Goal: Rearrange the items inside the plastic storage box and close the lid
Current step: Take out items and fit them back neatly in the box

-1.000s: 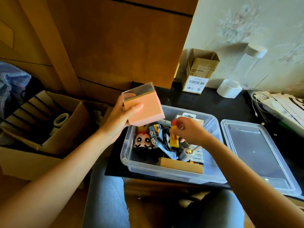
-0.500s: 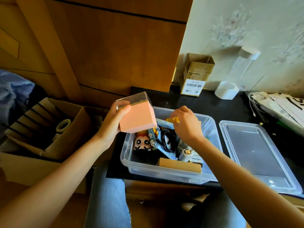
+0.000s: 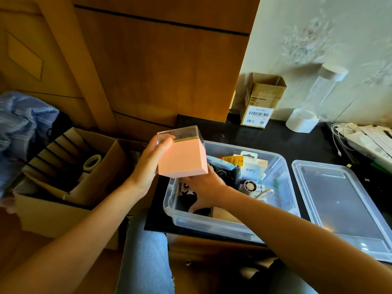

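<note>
Head view looks down on a black tabletop (image 3: 297, 143) that carries the clear plastic storage box (image 3: 282, 166), lid off and full of small things, at the near left edge. Its clear lid (image 3: 343, 202) lies flat on the tabletop just right of the box, touching or nearly touching its right wall. Left of the tabletop, lower down, stands a large open cardboard box (image 3: 53, 211) with a roll of tape (image 3: 92, 162) inside. At the far edge of the tabletop, against the wall, stand a small cardboard carton (image 3: 257, 109) with a barcode label and, to its right, a white roll (image 3: 302, 120). Above the box's far left corner the left hand (image 3: 148, 164) holds a pink cube box (image 3: 183, 158) with a clear top, tilted, its grip curled round the cube's left side with the thumb on the clear part. The right hand (image 3: 203, 187) reaches down into the left part of the storage box, below the cube; whether its grip pinches anything I cannot tell, since the fingers are hidden among the items. Inside, right of that hand, sit a packet marked Q88 (image 3: 250, 170) and a small round fan (image 3: 249, 185).
</note>
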The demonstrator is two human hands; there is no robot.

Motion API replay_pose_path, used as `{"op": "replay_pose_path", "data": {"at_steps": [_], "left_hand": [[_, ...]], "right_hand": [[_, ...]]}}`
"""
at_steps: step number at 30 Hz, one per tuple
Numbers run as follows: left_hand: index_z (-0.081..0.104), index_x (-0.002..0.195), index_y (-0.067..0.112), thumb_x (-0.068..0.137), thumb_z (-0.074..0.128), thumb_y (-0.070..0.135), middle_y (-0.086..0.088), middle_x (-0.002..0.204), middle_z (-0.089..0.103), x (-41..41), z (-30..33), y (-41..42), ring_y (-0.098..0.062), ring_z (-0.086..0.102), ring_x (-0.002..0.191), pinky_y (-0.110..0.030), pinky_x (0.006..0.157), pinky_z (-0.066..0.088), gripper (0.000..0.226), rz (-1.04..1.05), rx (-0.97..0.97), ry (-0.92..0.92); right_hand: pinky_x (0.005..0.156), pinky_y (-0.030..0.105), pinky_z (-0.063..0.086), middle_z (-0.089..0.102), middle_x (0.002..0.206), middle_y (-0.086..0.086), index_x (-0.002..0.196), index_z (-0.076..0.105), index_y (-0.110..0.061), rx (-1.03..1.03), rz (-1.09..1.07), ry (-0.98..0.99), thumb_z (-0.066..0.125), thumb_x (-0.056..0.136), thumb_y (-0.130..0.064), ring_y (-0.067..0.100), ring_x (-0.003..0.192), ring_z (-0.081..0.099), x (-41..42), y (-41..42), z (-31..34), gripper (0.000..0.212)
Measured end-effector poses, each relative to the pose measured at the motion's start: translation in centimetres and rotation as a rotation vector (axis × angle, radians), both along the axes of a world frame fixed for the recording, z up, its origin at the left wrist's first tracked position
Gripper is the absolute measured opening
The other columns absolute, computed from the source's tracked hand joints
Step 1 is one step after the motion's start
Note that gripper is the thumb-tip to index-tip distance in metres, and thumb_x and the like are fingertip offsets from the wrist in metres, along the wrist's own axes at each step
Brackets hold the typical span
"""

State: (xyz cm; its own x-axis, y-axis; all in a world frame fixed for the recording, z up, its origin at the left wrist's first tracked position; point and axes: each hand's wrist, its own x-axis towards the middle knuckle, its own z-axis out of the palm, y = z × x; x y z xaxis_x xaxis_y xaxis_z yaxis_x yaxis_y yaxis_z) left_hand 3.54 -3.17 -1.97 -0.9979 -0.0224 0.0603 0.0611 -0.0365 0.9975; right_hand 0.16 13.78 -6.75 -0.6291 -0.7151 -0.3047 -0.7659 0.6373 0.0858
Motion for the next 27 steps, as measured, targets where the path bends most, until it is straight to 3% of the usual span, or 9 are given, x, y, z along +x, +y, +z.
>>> {"op": "replay_pose_path", "data": {"at_steps": [4, 8, 15, 19, 22, 24, 27], "left_hand": [[0.051, 0.11, 0.031, 0.078, 0.043, 0.054, 0.006, 0.096, 0.062, 0.2, -0.1, -0.2, -0.001, 0.062, 0.083, -0.016, 0.062, 0.049, 0.04, -0.006, -0.004, -0.013], [0.053, 0.111, 0.03, 0.08, 0.045, 0.051, 0.009, 0.092, 0.064, 0.4, -0.2, -0.9, 0.0, 0.063, 0.081, -0.017, 0.063, 0.05, 0.038, -0.025, 0.011, -0.017], [0.053, 0.108, 0.03, 0.074, 0.055, 0.053, 0.014, 0.086, 0.069, 0.7, -0.1, -1.1, -0.002, 0.065, 0.08, -0.015, 0.06, 0.05, 0.041, -0.104, -0.017, 0.017], [0.052, 0.112, 0.024, 0.07, 0.062, 0.053, 0.013, 0.092, 0.068, 1.1, 0.5, -0.8, -0.005, 0.067, 0.085, -0.014, 0.061, 0.05, 0.052, -0.181, -0.108, 0.073], [0.051, 0.111, 0.026, 0.079, 0.062, 0.037, 0.013, 0.094, 0.067, 1.0, 0.6, -0.5, -0.006, 0.067, 0.086, -0.014, 0.057, 0.05, 0.035, -0.194, -0.16, 0.088], [0.052, 0.112, 0.024, 0.081, 0.06, 0.03, 0.011, 0.098, 0.065, 1.0, 0.6, -0.5, -0.007, 0.066, 0.091, -0.016, 0.059, 0.051, 0.033, -0.207, -0.195, 0.1], [0.053, 0.115, 0.021, 0.08, 0.063, 0.032, 0.007, 0.109, 0.061, 1.0, 0.8, -0.6, -0.008, 0.062, 0.101, -0.02, 0.07, 0.053, 0.038, -0.244, -0.261, 0.122]], "right_hand": [[0.114, 0.053, 0.01, 0.034, 0.148, 0.0, 0.143, 0.028, -0.026, -0.053, -0.05, 0.014, 0.065, 0.077, -0.056, 0.03, 0.139, 0.023, -0.3, -0.2, -0.4, 0.082], [0.111, 0.043, 0.024, 0.039, 0.144, 0.003, 0.142, 0.032, -0.026, -0.136, -0.099, -0.011, 0.061, 0.077, -0.058, 0.028, 0.131, 0.036, -1.3, 0.9, 0.4, 0.078], [0.102, 0.038, 0.036, 0.039, 0.145, -0.002, 0.14, 0.038, -0.027, -0.204, -0.115, -0.085, 0.061, 0.077, -0.06, 0.024, 0.132, 0.034, -2.3, 2.6, 1.3, 0.074], [0.111, 0.044, 0.02, 0.033, 0.149, 0.005, 0.142, 0.035, -0.024, 0.034, 0.079, -0.011, 0.057, 0.083, -0.053, 0.027, 0.137, 0.023, -1.7, 1.7, 1.4, 0.07], [0.114, 0.047, 0.009, 0.023, 0.154, 0.006, 0.147, 0.024, -0.023, 0.153, 0.054, 0.005, 0.06, 0.083, -0.053, 0.03, 0.141, 0.015, -1.0, 0.6, 1.2, 0.08], [0.114, 0.047, 0.008, 0.018, 0.155, 0.006, 0.148, 0.019, -0.022, 0.192, 0.058, 0.014, 0.06, 0.082, -0.054, 0.032, 0.142, 0.011, -1.0, 0.2, 1.4, 0.084], [0.11, 0.042, 0.019, 0.033, 0.148, 0.006, 0.143, 0.031, -0.023, 0.079, 0.034, -0.029, 0.057, 0.084, -0.053, 0.028, 0.135, 0.025, -1.7, 0.6, 1.8, 0.071]]}}
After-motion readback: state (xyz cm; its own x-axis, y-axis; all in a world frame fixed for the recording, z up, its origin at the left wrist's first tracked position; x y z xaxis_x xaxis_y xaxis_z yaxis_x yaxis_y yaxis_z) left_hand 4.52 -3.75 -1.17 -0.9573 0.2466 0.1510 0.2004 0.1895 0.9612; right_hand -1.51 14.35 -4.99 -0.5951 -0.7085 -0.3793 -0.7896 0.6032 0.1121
